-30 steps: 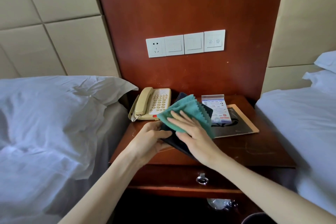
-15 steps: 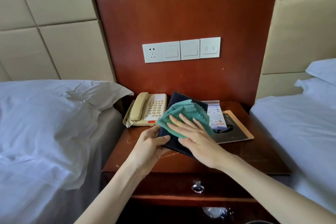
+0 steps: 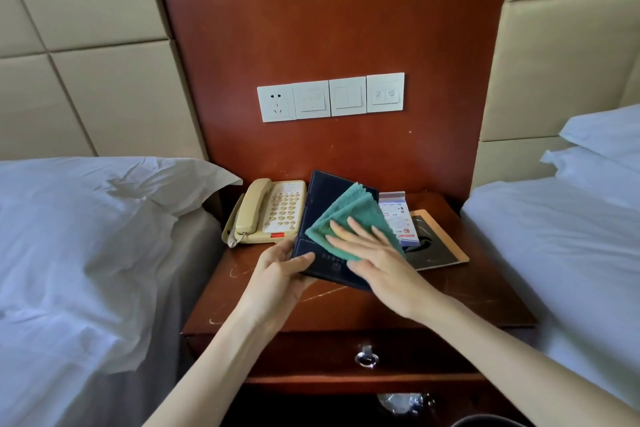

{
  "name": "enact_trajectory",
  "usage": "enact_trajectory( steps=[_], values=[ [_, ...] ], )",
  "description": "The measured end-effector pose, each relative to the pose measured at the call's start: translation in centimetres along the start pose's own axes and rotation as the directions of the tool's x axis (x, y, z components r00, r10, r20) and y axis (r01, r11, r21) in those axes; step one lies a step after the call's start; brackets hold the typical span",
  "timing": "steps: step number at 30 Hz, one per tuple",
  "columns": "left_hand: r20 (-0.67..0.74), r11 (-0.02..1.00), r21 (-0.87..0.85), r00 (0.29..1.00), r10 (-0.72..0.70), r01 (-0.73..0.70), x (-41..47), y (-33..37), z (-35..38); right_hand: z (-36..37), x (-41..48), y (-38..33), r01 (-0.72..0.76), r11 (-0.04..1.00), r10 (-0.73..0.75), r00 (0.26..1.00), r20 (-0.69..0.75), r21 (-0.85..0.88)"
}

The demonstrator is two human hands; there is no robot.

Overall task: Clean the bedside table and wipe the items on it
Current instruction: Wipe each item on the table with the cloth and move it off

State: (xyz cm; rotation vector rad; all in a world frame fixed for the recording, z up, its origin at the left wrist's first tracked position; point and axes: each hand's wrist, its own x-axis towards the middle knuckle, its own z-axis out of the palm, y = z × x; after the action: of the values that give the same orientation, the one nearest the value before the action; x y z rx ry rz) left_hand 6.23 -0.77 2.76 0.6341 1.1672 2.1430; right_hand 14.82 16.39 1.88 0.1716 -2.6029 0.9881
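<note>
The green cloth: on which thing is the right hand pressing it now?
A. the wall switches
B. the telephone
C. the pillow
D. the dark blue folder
D: the right hand lies flat on the green cloth, which is spread on the dark blue folder; the left hand grips the folder's edge, and the telephone lies beside it, untouched.

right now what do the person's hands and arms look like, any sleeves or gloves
Left hand and right hand are bare: no gloves, rings, watch or bracelet visible. No sleeve shows anywhere up to the frame edge.
</note>
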Motion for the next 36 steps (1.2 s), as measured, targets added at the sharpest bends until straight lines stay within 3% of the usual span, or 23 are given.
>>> enact_trajectory(
  steps=[5, 14, 17, 20, 25, 28, 30, 32, 34, 36],
  values=[
    [0.045, 1.0, 0.0, 0.999, -0.018, 0.018, -0.1, 0.0, -0.2, -1.0, -0.2, 1.1, 0.007, 1.0, -0.008, 1.0, -0.027, -0.014],
    [0.078, 1.0, -0.012, 0.997, -0.022, 0.023, -0.5, -0.2, 0.3, -3.2, 1.9, 1.0, -0.138, 0.977, 0.175, 0.954, -0.244, 0.159],
    [-0.036, 0.995, -0.095, 0.999, 0.014, -0.017, 0.2, -0.2, 0.9, -2.4, 1.7, -0.1, -0.078, 0.983, 0.107, 0.979, -0.171, 0.167],
    [-0.13, 0.989, -0.131, 0.99, 0.048, -0.066, 0.7, 0.2, 0.9, -0.9, 0.5, -1.0, 0.008, 0.998, -0.001, 0.995, -0.103, 0.066],
    [-0.173, 0.987, -0.143, 0.984, 0.045, -0.07, 0.4, 0.4, 0.4, -0.2, -1.5, -0.5, 0.19, 0.967, -0.198, 0.98, -0.03, -0.17],
    [-0.185, 0.986, -0.148, 0.981, 0.053, -0.081, 0.1, 0.4, 0.1, -1.2, -2.4, 0.9, 0.233, 0.939, -0.238, 0.971, 0.011, -0.252],
    [-0.186, 0.985, -0.139, 0.979, 0.08, -0.107, 0.1, 0.6, 0.1, -1.7, -2.7, 1.5, 0.186, 0.967, -0.197, 0.979, -0.045, -0.176],
    [-0.167, 0.985, -0.131, 0.982, 0.09, -0.113, 0.1, 0.8, 0.3, -1.8, -2.6, 1.4, 0.073, 0.996, -0.065, 0.99, -0.129, 0.059],
    [-0.139, 0.987, -0.132, 0.988, 0.073, -0.091, 0.2, 0.7, 0.7, -1.7, -2.0, 0.8, 0.007, 0.96, 0.05, 0.979, -0.196, 0.279],
    [-0.109, 0.989, -0.128, 0.992, 0.057, -0.071, 0.2, 0.4, 1.1, -1.7, -1.2, -0.1, 0.0, 0.929, 0.103, 0.96, -0.26, 0.369]
  ],
)
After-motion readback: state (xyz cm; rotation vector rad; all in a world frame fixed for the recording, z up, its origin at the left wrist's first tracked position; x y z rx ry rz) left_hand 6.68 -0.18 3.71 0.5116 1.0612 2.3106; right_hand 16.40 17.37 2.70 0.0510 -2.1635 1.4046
